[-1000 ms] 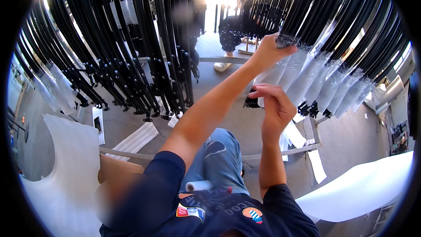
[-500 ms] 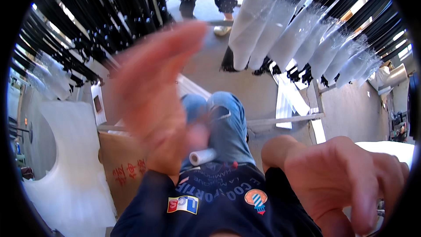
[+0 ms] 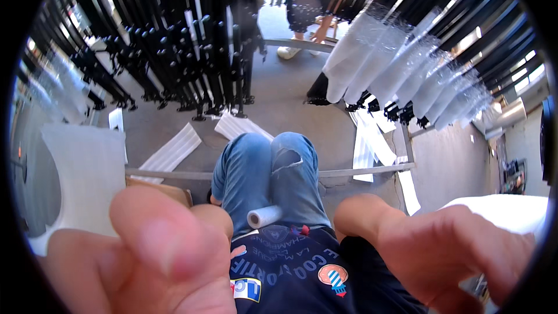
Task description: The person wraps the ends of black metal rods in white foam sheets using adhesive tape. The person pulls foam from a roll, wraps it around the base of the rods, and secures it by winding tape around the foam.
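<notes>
My left hand (image 3: 157, 250) is large and close at the lower left, its fingers bent inward. Whatever lies between those fingers, if anything, is hidden. At the lower right, my right hand (image 3: 447, 247) is curled with the fingertips turned down and away, so anything in its grip cannot be made out. Between my forearms, a small white roll (image 3: 264, 217) rests on my lap, against the dark shirt and blue jeans. Neither hand touches it.
Black slender rods (image 3: 197, 58) hang in rows ahead on the left. At the right hang black bundles with white wrapped ends (image 3: 378, 64). White foam strips (image 3: 174, 148) lie on the floor beyond a metal bar (image 3: 343, 173). A person (image 3: 308, 14) is at the far side.
My left hand has come down and back from in front of the hanging rods, its fingers now bent. The brown carton is now mostly hidden behind it. My right hand has shifted slightly.
</notes>
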The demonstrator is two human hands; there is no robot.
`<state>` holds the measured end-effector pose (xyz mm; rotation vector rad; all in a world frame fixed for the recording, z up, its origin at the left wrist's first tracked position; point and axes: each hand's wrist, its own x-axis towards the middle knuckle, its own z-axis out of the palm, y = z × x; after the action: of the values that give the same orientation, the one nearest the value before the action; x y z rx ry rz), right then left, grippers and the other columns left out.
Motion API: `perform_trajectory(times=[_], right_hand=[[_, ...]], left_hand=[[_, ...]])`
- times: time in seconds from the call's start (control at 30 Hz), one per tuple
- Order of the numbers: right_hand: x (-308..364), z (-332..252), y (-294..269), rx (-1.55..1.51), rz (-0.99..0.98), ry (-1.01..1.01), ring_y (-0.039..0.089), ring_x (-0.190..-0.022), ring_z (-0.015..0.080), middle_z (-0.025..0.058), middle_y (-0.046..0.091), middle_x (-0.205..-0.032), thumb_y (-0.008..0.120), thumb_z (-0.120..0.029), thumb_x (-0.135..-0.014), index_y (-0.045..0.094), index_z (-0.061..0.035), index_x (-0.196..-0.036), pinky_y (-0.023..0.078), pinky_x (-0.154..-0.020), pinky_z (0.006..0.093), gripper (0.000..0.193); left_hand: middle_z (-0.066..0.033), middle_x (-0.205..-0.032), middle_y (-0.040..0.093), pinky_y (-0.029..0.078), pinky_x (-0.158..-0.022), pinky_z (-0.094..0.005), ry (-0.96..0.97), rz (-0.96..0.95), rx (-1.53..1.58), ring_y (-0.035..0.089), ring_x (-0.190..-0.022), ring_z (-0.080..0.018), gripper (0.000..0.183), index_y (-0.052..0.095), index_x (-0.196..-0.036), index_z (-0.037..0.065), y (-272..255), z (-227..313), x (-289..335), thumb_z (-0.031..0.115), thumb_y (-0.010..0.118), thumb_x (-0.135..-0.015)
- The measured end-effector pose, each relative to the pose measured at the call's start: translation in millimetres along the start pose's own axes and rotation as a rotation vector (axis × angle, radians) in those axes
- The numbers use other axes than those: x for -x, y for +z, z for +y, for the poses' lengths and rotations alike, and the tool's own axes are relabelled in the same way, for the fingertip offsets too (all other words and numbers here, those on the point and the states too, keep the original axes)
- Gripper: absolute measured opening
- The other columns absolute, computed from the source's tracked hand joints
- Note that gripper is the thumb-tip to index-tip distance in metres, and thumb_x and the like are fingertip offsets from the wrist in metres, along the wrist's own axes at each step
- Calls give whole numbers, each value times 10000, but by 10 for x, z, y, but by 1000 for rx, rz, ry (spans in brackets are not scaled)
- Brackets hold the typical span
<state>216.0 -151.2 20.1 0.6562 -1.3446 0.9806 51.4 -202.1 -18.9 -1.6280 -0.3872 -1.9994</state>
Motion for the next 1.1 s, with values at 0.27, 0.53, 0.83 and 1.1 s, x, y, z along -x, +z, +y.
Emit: perform_trajectory(times=[0.27, 0.53, 0.83, 1.1], right_hand=[[854, 1159, -571, 345, 324, 514, 550, -717, 119, 69, 583, -862, 476, -76, -847, 521, -26, -888, 427, -620, 228, 79], [2926, 1416, -730, 1308, -571, 739, 531, -932, 255, 120, 570, -966, 472, -115, -735, 489, -31, -1054, 370, -857, 360, 331], [2925, 1340, -787, 1247, -468, 714, 534, -878, 256, 114, 565, -981, 462, -100, -736, 508, -54, -1060, 370, -831, 357, 330], [1967, 714, -1451, 664, 357, 771, 572, -686, 172, 90, 595, -784, 493, -65, -804, 554, -49, -909, 453, -617, 277, 123]], left_hand=[[-119, -836, 586, 422, -755, -275, -851, -170, -95, 556, -802, -186, 94, 541, -884, 7, -48, -353, 1144, 8, 457, -840], [-138, -924, 589, 360, -848, -396, -961, -977, -617, 521, -925, -308, 223, 593, -917, 32, -451, -511, 3068, 164, 481, -778], [-125, -889, 593, 388, -801, -373, -1035, -913, -539, 534, -884, -297, 206, 599, -867, 16, -368, -481, 2980, 161, 483, -777], [-146, -893, 586, 395, -809, -376, -1052, -956, -513, 532, -903, -317, 159, 586, -878, 8, -233, -495, 2834, 46, 494, -754]])
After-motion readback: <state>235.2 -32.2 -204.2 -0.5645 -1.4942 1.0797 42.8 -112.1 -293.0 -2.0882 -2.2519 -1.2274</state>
